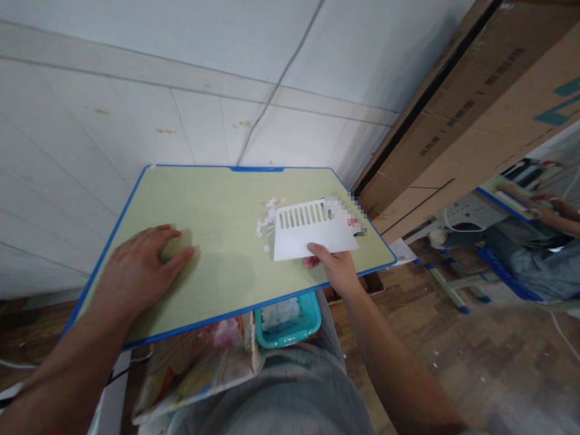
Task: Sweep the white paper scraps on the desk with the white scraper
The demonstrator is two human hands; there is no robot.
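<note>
Scraper (312, 232) in right hand (338, 269), far corner blurred out (scraps (267, 220) partly hidden).

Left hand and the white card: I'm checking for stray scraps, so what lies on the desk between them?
In the head view, bare desktop separates the left hand from the white card; the paper scraps sit at the card's left edge.

The left hand (140, 266) lay flat on the green desk (217, 211), while the right hand (338, 269) pinched a white slotted card (312, 232) beside small paper scraps (268, 220).
</note>
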